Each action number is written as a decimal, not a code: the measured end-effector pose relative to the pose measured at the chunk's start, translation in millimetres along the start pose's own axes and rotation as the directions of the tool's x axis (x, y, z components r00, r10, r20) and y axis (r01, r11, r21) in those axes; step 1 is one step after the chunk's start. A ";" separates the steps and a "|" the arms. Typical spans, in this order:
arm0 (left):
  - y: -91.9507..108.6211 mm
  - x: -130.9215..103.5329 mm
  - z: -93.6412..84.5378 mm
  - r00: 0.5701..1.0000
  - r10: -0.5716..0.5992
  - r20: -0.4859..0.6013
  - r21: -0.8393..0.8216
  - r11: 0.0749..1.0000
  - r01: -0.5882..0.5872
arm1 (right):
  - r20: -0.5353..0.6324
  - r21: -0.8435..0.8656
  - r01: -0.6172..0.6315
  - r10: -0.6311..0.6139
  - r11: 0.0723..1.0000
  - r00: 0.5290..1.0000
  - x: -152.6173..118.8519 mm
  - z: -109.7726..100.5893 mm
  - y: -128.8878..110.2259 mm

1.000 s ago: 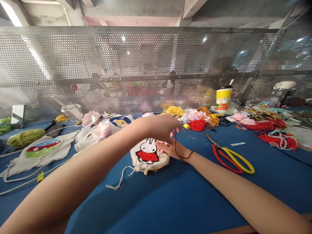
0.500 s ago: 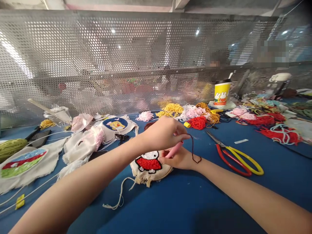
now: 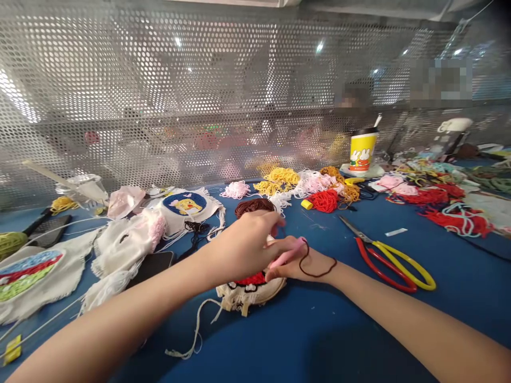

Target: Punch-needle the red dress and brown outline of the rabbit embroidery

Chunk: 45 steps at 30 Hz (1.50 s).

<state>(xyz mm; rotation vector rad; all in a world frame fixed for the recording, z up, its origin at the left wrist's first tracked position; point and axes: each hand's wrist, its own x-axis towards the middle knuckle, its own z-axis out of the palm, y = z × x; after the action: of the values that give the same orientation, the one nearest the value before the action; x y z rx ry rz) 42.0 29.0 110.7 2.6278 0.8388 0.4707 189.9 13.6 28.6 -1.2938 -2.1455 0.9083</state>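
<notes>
A pink pen-like punch needle [image 3: 288,254] slants up from the fingers of my right hand [image 3: 305,263], which is closed round it. Dark brown yarn [image 3: 315,275] comes off its upper end and loops over my right wrist. My left hand [image 3: 247,239] reaches across from the left, thumb against the pink tool and fingers apart from the thumb; its fingertips are blurred. Beneath both hands lies a round embroidery hoop [image 3: 251,293] with cream cloth and a red, white and black tufted figure, mostly covered. Just behind my left hand sits a brown yarn bundle [image 3: 255,206].
Scissors [image 3: 385,255] with red and yellow handles lie at right. Yarn heaps [image 3: 323,200] line the back, before a perforated metal screen [image 3: 223,90]. A yellow cup [image 3: 362,151] stands back right. Tufted cloths [image 3: 183,205] and a dark phone-like slab [image 3: 154,266] lie left.
My left hand has let go of the brown yarn and come down to the pink punch needle. The yarn now droops over my right wrist. The view has tilted slightly down.
</notes>
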 end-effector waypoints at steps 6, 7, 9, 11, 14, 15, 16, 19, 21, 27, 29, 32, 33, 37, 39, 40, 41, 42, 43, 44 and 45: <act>-46.4 -61.9 8.4 0.861 -0.499 0.097 0.131 0.864 0.486 | 0.016 0.013 0.014 -0.014 1.000 1.000 1.1 -4.6 2.0; -52.7 -70.2 11.8 0.838 -0.536 0.104 0.103 0.844 0.527 | 0.024 0.009 0.021 -0.021 1.000 0.999 1.0 -5.1 2.4; -62.0 -81.5 18.7 0.806 -0.580 0.122 0.003 0.812 0.584 | 0.047 0.003 0.041 -0.042 0.999 0.998 0.7 -6.1 2.2; -66.6 -85.9 25.0 0.768 -0.621 0.159 -0.127 0.758 0.639 | 0.065 -0.006 0.067 -0.067 0.998 0.996 -0.1 -6.5 0.6; -67.5 -84.4 32.8 0.700 -0.662 0.267 -0.341 0.615 0.711 | 0.059 -0.032 0.105 -0.103 0.994 0.993 -1.4 -6.0 -2.9; -66.9 -83.2 35.4 0.684 -0.665 0.300 -0.413 0.555 0.722 | 0.056 -0.041 0.116 -0.114 0.992 0.992 -1.7 -5.6 -3.9; -66.1 -82.1 38.2 0.673 -0.665 0.324 -0.481 0.496 0.722 | 0.054 -0.049 0.127 -0.124 0.991 0.991 -2.0 -5.2 -4.8; -62.2 -80.9 48.6 0.668 -0.664 0.334 -0.652 0.349 0.673 | 0.045 -0.070 0.156 -0.153 0.985 0.987 -3.9 -4.8 -6.1; -58.1 -81.6 55.8 0.681 -0.664 0.310 -0.730 0.293 0.617 | 0.024 -0.085 0.167 -0.165 0.982 0.986 -7.6 -5.5 -6.7; -38.4 -87.8 63.8 0.727 -0.662 0.180 -0.842 0.279 0.462 | -0.023 -0.156 0.210 -0.217 0.965 0.976 -31.8 -1.9 -7.4; -31.3 -91.8 64.1 0.751 -0.648 0.130 -0.856 0.308 0.415 | -0.051 -0.225 0.291 -0.310 0.930 0.949 -37.9 3.5 -5.2; -22.9 -99.5 66.5 0.803 -0.595 0.039 -0.863 0.385 0.327 | -0.035 -0.374 0.428 -0.473 0.823 0.880 -41.0 11.8 -1.2; -20.9 -102.2 67.6 0.812 -0.584 0.011 -0.857 0.412 0.308 | -0.021 -0.413 0.452 -0.505 0.790 0.863 -41.0 14.1 -0.6; -17.3 -110.4 69.8 0.813 -0.581 -0.035 -0.819 0.483 0.309 | -0.072 -0.539 0.473 -0.598 0.697 0.798 -41.0 21.7 -2.7; -17.4 -111.9 69.0 0.826 -0.563 -0.023 -0.792 0.515 0.329 | -0.147 -0.581 0.419 -0.596 0.698 0.789 -41.2 25.7 -4.6; -17.7 -112.0 68.3 0.835 -0.550 -0.021 -0.777 0.535 0.332 | -0.188 -0.587 0.377 -0.573 0.717 0.798 -41.0 27.5 -5.1; -18.1 -111.8 67.5 0.843 -0.537 -0.021 -0.767 0.550 0.331 | -0.230 -0.577 0.332 -0.538 0.747 0.811 -40.3 29.0 -5.1; -18.5 -111.3 66.9 0.850 -0.526 -0.025 -0.764 0.559 0.323 | -0.265 -0.544 0.304 -0.504 0.782 0.822 -39.2 30.1 -4.7; -19.1 -110.7 66.6 0.856 -0.517 -0.027 -0.767 0.560 0.314 | -0.290 -0.498 0.299 -0.481 0.814 0.827 -37.6 30.7 -3.7; -19.6 -110.0 66.4 0.860 -0.510 -0.030 -0.776 0.554 0.301 | -0.302 -0.447 0.315 -0.472 0.838 0.828 -35.6 30.8 -2.2; -20.1 -109.3 66.6 0.859 -0.511 -0.032 -0.790 0.540 0.292 | -0.305 -0.400 0.345 -0.478 0.849 0.824 -33.4 30.6 -0.2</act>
<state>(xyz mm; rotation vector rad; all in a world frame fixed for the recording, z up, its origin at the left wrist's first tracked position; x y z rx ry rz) -24.9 -36.0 20.8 1.5257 1.0070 0.8313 183.6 -25.4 6.4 -0.9689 -2.1680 0.0908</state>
